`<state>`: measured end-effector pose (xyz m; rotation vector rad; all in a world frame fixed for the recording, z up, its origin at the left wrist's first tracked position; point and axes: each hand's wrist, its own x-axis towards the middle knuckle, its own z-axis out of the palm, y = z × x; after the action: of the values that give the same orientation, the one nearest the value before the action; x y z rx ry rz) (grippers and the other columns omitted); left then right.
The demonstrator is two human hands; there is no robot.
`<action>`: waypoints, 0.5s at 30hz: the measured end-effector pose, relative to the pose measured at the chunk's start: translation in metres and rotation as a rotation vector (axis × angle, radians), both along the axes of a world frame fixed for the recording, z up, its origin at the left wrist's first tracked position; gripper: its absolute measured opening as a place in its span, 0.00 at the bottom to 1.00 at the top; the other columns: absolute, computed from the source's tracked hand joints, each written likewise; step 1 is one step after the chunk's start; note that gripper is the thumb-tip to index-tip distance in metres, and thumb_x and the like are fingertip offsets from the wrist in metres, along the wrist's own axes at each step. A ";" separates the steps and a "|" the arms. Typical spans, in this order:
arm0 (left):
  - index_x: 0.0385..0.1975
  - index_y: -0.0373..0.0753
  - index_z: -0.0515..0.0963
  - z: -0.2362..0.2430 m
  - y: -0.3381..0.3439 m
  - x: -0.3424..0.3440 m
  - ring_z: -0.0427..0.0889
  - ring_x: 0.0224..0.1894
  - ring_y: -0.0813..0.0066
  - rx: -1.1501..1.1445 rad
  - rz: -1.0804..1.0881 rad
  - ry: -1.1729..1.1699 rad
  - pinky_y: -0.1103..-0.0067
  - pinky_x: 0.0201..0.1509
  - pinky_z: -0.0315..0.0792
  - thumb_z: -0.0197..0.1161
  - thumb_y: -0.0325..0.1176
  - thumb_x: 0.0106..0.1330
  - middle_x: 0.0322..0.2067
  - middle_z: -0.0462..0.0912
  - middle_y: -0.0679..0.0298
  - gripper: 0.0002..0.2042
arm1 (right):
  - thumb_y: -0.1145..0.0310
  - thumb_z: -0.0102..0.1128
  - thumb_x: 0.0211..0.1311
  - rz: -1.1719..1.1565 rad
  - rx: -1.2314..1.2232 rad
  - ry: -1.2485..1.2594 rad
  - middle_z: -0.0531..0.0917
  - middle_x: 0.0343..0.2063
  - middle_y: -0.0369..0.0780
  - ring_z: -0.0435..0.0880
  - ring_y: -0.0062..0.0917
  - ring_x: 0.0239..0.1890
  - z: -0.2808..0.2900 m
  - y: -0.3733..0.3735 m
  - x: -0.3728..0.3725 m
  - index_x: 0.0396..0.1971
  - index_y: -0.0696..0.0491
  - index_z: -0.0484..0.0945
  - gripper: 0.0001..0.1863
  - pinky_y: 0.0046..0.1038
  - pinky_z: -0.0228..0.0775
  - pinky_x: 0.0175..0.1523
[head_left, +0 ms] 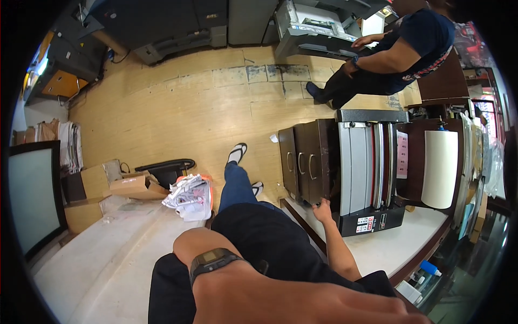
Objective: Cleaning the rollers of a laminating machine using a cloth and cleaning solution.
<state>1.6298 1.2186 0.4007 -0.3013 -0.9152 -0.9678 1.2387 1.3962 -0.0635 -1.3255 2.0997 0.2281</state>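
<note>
My left hand [302,296] fills the bottom of the view, close up, with a dark digital watch [216,263] on its wrist. Its back faces up and its fingers run out of sight at the lower edge. My right hand [322,209] reaches forward to the near corner of a dark brown drawer cabinet [318,162] with curved handles. Its fingers are curled around something small and dark that I cannot make out. Just right of it stands a black and grey roller machine [356,173] with metal rollers, on a white counter [377,254].
A white paper roll [440,170] stands right of the machine. Ahead, a person [404,54] in dark clothes stands at an open printer [318,32]. To the left are a bag of crumpled paper [189,198], a cardboard box [139,186] and a pale worktop [108,254].
</note>
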 end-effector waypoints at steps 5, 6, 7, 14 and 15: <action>0.36 0.39 0.73 0.019 -0.024 -0.001 0.77 0.38 0.67 -0.034 -0.289 0.045 0.72 0.42 0.71 0.59 0.51 0.70 0.36 0.77 0.60 0.18 | 0.60 0.60 0.60 -0.343 -0.024 0.069 0.70 0.64 0.61 0.67 0.53 0.69 -0.008 -0.018 -0.022 0.65 0.64 0.65 0.36 0.40 0.58 0.74; 0.37 0.39 0.73 0.022 -0.029 -0.005 0.78 0.38 0.67 -0.043 -0.358 0.049 0.72 0.43 0.71 0.59 0.51 0.70 0.36 0.77 0.60 0.18 | 0.59 0.59 0.61 -0.369 -0.032 0.037 0.70 0.65 0.61 0.67 0.51 0.70 -0.010 -0.025 -0.024 0.66 0.64 0.66 0.36 0.39 0.57 0.75; 0.37 0.39 0.73 0.025 -0.032 -0.008 0.78 0.39 0.67 -0.053 -0.421 0.053 0.72 0.43 0.71 0.59 0.51 0.70 0.36 0.77 0.60 0.18 | 0.59 0.58 0.61 -0.430 -0.034 0.046 0.69 0.66 0.61 0.66 0.49 0.71 -0.013 -0.035 -0.028 0.66 0.64 0.66 0.36 0.38 0.56 0.75; 0.40 0.39 0.73 0.033 -0.046 -0.041 0.78 0.40 0.65 -0.045 -0.716 -0.008 0.71 0.47 0.71 0.58 0.51 0.71 0.38 0.77 0.59 0.19 | 0.57 0.51 0.63 -0.651 0.025 0.054 0.70 0.65 0.60 0.66 0.49 0.71 -0.034 -0.073 -0.033 0.65 0.62 0.70 0.33 0.38 0.56 0.74; 0.41 0.39 0.73 0.033 -0.048 -0.046 0.78 0.41 0.65 -0.039 -0.739 -0.030 0.71 0.47 0.71 0.58 0.51 0.71 0.38 0.77 0.59 0.19 | 0.58 0.52 0.63 -0.727 0.028 0.009 0.70 0.65 0.60 0.65 0.49 0.72 -0.036 -0.073 -0.030 0.64 0.64 0.70 0.33 0.38 0.56 0.75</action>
<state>1.5842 1.1701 0.4338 -0.6876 -0.8599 -1.6338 1.2084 1.3231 -0.0999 -0.4772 2.4179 -0.0500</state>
